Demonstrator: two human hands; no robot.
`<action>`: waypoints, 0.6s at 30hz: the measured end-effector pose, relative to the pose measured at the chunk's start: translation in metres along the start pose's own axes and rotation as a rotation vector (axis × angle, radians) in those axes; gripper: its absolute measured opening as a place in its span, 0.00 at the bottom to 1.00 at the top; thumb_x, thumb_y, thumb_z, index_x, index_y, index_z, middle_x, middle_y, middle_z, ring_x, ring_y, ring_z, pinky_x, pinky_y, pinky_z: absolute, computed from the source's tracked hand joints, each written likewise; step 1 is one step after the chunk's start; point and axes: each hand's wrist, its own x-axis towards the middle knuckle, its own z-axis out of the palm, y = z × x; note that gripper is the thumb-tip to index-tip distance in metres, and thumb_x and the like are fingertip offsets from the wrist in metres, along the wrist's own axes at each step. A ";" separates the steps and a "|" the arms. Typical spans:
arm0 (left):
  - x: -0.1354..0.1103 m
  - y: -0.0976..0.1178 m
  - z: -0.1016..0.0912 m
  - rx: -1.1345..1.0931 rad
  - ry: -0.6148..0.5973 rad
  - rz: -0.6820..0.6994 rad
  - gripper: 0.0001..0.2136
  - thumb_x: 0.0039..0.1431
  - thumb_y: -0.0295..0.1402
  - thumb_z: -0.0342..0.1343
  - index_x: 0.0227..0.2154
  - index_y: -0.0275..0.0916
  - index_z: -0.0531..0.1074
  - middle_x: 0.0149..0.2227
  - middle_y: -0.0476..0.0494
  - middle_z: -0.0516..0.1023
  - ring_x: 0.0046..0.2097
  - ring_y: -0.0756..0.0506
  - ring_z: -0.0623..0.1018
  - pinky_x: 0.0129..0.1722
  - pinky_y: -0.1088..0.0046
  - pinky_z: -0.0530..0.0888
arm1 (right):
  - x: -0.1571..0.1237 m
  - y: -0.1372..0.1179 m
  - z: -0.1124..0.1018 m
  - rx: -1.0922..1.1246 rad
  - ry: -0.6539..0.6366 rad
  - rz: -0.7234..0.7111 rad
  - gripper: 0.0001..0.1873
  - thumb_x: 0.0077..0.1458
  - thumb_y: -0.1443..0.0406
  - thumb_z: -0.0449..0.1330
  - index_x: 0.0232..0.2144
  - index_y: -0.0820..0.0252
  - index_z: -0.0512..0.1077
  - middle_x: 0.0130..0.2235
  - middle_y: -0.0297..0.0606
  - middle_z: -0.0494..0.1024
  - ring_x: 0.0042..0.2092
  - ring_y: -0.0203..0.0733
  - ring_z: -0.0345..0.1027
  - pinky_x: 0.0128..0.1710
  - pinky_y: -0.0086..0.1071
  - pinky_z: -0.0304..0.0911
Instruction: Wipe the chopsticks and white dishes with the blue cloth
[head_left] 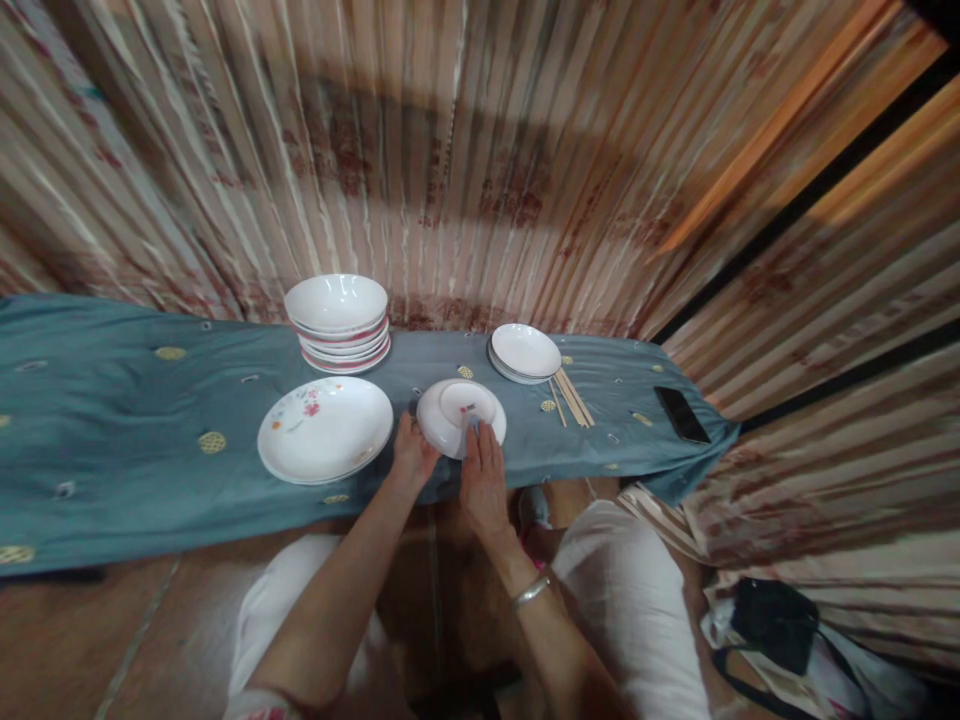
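Observation:
A small white plate point(443, 440) is held bottom up above the front part of the table, with a small dark mark on its base. My left hand point(414, 455) is closed on the plate's left rim. Fingers together, my right hand point(484, 478) presses a small pale bluish piece, cloth-like point(473, 424), against the plate's underside; most of that piece is hidden by the fingers. Left of my hands lies a large oval plate point(330, 435) with a flower pattern. Behind it stands a stack of white bowls and plates point(341, 320), some with red rims.
Several small white dishes point(526, 351) are stacked at the back right, beside wooden chopsticks point(574, 398). Near the table's right end lies a black phone point(681, 415). A blue-green cloth point(150, 440) covers the table, a curtain point(450, 170) hangs behind, and a black bag point(776, 622) sits low right.

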 end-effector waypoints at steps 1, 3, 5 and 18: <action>-0.001 0.000 0.001 -0.004 -0.010 -0.004 0.22 0.66 0.42 0.38 0.47 0.35 0.71 0.39 0.37 0.81 0.46 0.39 0.77 0.47 0.61 0.74 | 0.001 0.000 0.000 -0.004 -0.002 -0.033 0.31 0.60 0.74 0.41 0.66 0.67 0.46 0.66 0.55 0.53 0.68 0.50 0.37 0.61 0.53 0.51; -0.003 0.001 0.002 -0.017 -0.035 -0.009 0.23 0.66 0.42 0.37 0.48 0.34 0.71 0.40 0.36 0.80 0.47 0.39 0.77 0.47 0.60 0.74 | 0.005 -0.001 -0.002 -0.017 -0.021 -0.098 0.31 0.60 0.74 0.42 0.65 0.67 0.49 0.65 0.54 0.54 0.68 0.50 0.37 0.61 0.52 0.51; -0.005 0.001 0.003 -0.025 -0.053 -0.012 0.23 0.66 0.42 0.36 0.47 0.33 0.72 0.39 0.36 0.81 0.47 0.40 0.77 0.47 0.61 0.74 | 0.009 -0.002 -0.004 -0.037 -0.061 -0.162 0.30 0.59 0.75 0.44 0.64 0.68 0.52 0.65 0.53 0.54 0.68 0.50 0.37 0.62 0.50 0.50; -0.002 -0.001 0.002 -0.085 0.020 0.068 0.19 0.66 0.37 0.40 0.40 0.34 0.75 0.29 0.41 0.80 0.40 0.45 0.80 0.46 0.73 0.73 | 0.071 -0.015 -0.014 -0.012 -0.323 -0.576 0.22 0.62 0.69 0.47 0.56 0.68 0.65 0.61 0.47 0.65 0.65 0.47 0.49 0.65 0.43 0.48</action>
